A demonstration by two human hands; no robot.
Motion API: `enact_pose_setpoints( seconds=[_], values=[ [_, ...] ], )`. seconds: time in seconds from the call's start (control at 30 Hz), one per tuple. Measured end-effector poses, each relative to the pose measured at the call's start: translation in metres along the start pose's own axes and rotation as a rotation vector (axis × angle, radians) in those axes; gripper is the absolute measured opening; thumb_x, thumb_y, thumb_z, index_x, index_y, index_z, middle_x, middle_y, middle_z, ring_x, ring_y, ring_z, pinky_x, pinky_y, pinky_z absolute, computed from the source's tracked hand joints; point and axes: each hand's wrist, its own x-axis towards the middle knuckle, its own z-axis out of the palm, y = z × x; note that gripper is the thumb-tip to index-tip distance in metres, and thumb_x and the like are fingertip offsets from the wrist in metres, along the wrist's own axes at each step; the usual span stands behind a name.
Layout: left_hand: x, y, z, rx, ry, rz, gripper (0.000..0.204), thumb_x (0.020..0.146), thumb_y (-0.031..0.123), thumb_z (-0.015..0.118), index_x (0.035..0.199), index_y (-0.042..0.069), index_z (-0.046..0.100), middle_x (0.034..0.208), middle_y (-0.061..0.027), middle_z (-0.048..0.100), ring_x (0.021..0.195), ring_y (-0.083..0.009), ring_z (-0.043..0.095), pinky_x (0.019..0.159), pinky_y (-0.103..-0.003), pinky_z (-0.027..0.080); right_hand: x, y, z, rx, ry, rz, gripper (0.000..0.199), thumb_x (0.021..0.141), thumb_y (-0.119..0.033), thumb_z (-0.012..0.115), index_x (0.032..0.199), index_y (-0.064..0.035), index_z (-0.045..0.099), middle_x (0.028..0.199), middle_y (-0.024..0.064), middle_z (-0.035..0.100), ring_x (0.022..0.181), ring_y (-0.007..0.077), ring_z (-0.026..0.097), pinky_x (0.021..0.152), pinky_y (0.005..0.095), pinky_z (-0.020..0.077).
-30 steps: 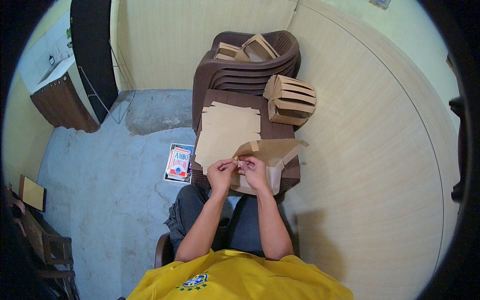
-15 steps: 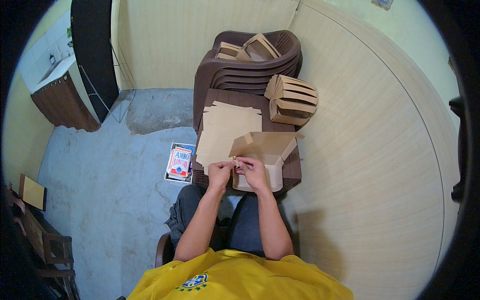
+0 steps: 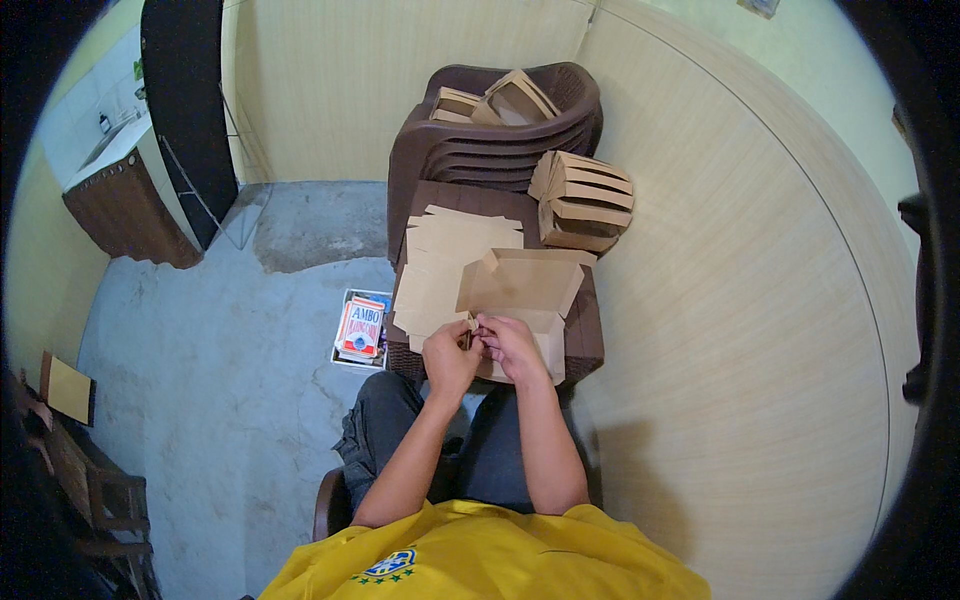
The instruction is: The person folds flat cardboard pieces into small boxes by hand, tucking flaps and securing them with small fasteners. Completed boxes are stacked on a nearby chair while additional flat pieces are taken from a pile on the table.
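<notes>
Two bare forearms reach forward side by side from a yellow shirt (image 3: 490, 555), drawing together toward the fingertips. The left hand (image 3: 450, 355) and right hand (image 3: 513, 345) are both closed in a pinch, fingers curled and tips meeting, gripping the left front corner of one brown cardboard box (image 3: 530, 280); the exact fold between them is too small to tell. The box sits at the near right part of the brown bench (image 3: 587, 330), its single lid raised at the back, its tray bare inside where visible. On the floor left of the bench, one white container (image 3: 358, 364) holds a red-and-white pack (image 3: 361, 330) above smaller, indistinct items. Behind and left of the box lies one pile of flat cardboard sheets (image 3: 440, 265), number unclear. At the far right corner stands one cluster of nested folded boxes (image 3: 585, 205). Farthest, one stack of brown chairs (image 3: 410, 160) carries at least two folded cartons (image 3: 515, 98) in its top seat.
</notes>
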Motion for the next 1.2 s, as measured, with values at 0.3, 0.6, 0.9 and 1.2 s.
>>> enact_pose_setpoints(
  seconds=[0.3, 0.6, 0.9, 1.2],
  values=[
    [0.011, -0.025, 0.001, -0.103, -0.038, 0.084, 0.020, 0.090, 0.011, 0.082, 0.104, -0.004, 0.082, 0.094, -0.0205, 0.082, 0.085, -0.0292, 0.081, 0.080, -0.038, 0.063, 0.005, 0.004, 0.010, -0.512, 0.035, -0.177, 0.020, 0.106, -0.022, 0.067, 0.108, -0.0030, 0.075, 0.089, 0.0065, 0.073, 0.076, 0.0179, 0.068, 0.065, 0.0353, 0.0558],
    [0.010, -0.031, 0.013, -0.287, -0.019, -0.154, 0.025, 0.093, 0.013, 0.081, 0.110, -0.004, 0.081, 0.089, -0.0180, 0.082, 0.080, -0.0220, 0.079, 0.076, -0.035, 0.061, -0.017, 0.002, 0.034, -1.229, 0.280, -0.418, 0.026, 0.104, -0.029, 0.064, 0.103, -0.0051, 0.075, 0.104, 0.0244, 0.077, 0.096, 0.0454, 0.075, 0.087, 0.0573, 0.0575],
    [0.034, -0.015, -0.015, 0.295, -0.005, 0.051, 0.013, 0.087, 0.015, 0.082, 0.092, 0.003, 0.082, 0.085, -0.0233, 0.077, 0.083, -0.0427, 0.077, 0.078, -0.050, 0.061, -0.057, -0.029, 0.000, -1.074, 0.780, -0.672, 0.022, 0.089, -0.031, 0.078, 0.084, -0.0105, 0.073, 0.086, 0.0163, 0.075, 0.082, 0.0406, 0.073, 0.076, 0.0550, 0.0565],
    [0.015, 0.014, -0.021, 0.532, 0.277, 0.270, 0.035, 0.085, 0.021, 0.082, 0.116, 0.007, 0.073, 0.115, -0.0170, 0.073, 0.117, -0.0366, 0.067, 0.101, -0.052, 0.053, -0.043, -0.032, -0.064, -0.786, 0.699, -0.675, 0.025, 0.090, -0.019, 0.082, 0.096, 0.0037, 0.072, 0.087, 0.0215, 0.076, 0.079, 0.0381, 0.074, 0.075, 0.0485, 0.0570]
  ],
)
